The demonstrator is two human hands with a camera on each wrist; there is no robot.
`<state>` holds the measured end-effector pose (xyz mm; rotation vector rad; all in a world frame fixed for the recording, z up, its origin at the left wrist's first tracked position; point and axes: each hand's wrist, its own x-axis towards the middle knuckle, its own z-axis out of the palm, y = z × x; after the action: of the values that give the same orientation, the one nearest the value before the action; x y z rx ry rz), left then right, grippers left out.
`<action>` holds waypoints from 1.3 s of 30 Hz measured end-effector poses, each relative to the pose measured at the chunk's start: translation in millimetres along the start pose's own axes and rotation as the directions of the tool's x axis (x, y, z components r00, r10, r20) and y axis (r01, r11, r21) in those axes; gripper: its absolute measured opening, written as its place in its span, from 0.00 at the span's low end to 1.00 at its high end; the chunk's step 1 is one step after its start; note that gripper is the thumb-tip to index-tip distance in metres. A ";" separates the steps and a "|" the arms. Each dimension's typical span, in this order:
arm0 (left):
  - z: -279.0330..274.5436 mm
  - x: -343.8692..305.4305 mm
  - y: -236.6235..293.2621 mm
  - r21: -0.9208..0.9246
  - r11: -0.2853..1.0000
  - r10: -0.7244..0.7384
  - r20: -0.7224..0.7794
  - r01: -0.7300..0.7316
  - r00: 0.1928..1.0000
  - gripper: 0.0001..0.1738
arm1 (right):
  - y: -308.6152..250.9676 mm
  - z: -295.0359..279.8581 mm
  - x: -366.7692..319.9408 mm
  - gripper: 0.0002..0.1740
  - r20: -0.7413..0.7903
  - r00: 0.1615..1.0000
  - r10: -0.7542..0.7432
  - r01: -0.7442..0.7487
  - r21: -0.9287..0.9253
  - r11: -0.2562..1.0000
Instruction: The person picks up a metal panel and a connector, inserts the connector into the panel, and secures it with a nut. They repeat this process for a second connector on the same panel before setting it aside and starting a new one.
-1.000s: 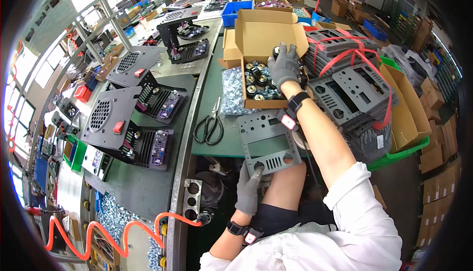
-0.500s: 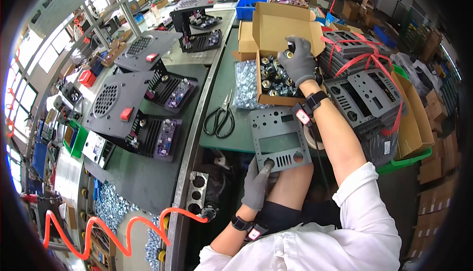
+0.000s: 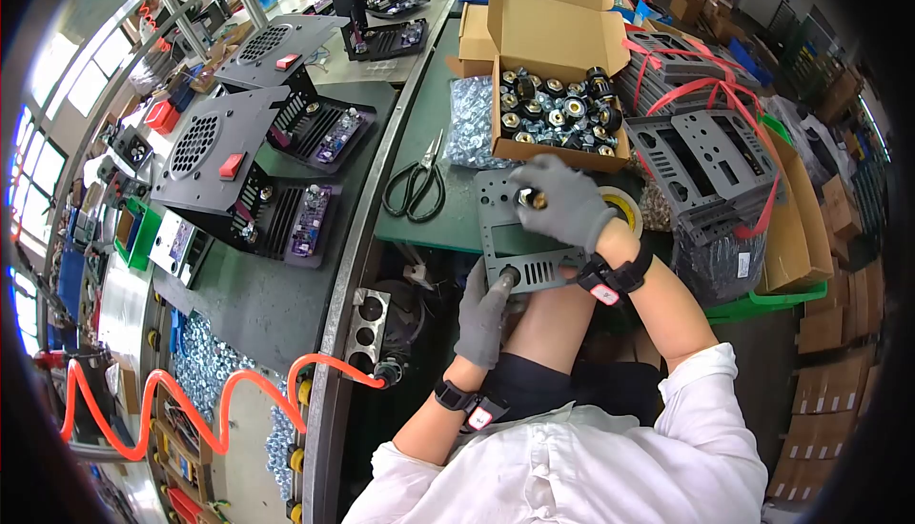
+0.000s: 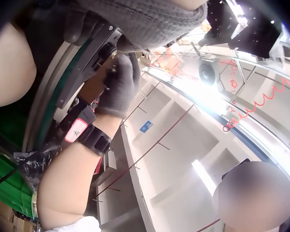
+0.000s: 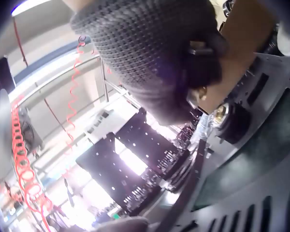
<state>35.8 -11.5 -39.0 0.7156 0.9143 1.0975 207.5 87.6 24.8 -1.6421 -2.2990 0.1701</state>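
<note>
My gloved left hand (image 3: pixel 482 316) grips the lower left corner of a grey metal panel (image 3: pixel 496 202), thumb on its front beside a dark round piece. The panel has round holes, slots and a large rectangular opening, and its lower end lies over my thigh. Over the panel's upper part, my gloved right hand (image 3: pixel 570 208) holds a black round part (image 5: pixel 203 67) with a metal nut. A second black round part (image 5: pixel 233 124) with a brass-coloured end shows close over the panel in the right wrist view. The right hand hides part of the panel.
An open cardboard box (image 3: pixel 555 151) of black round parts stands behind the panel, beside a bag of metal pieces (image 3: pixel 472 121). Black scissors (image 3: pixel 416 186) lie left; yellow tape (image 3: pixel 624 208) lies right. Strapped grey panels (image 3: pixel 710 167) are stacked further right. Assembled units (image 3: pixel 214 157) stand left.
My right hand has come from the parts box down toward me, over the panel, carrying a black part. The left hand keeps its grip on the panel.
</note>
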 end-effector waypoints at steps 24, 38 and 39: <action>9.8 -32.8 33.1 0.464 0.682 0.616 0.051 -0.565 0.786 0.29 | -49.0 -23.5 -56.6 0.36 -0.523 0.841 -0.140 0.344 0.316 0.884; 37.7 -40.6 41.7 0.029 0.981 0.190 0.017 -0.190 0.982 0.18 | -57.2 -9.5 -87.7 0.30 -0.507 0.769 -0.390 0.426 -0.050 0.904; 40.0 -43.3 42.7 0.018 0.981 0.194 0.023 -0.194 0.981 0.17 | -56.9 -8.0 -88.7 0.30 -0.507 0.768 -0.391 0.440 -0.025 0.898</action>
<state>45.5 -41.2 26.7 0.8452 0.8519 1.2517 184.9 -15.4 31.8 -0.9360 -2.1247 -0.2252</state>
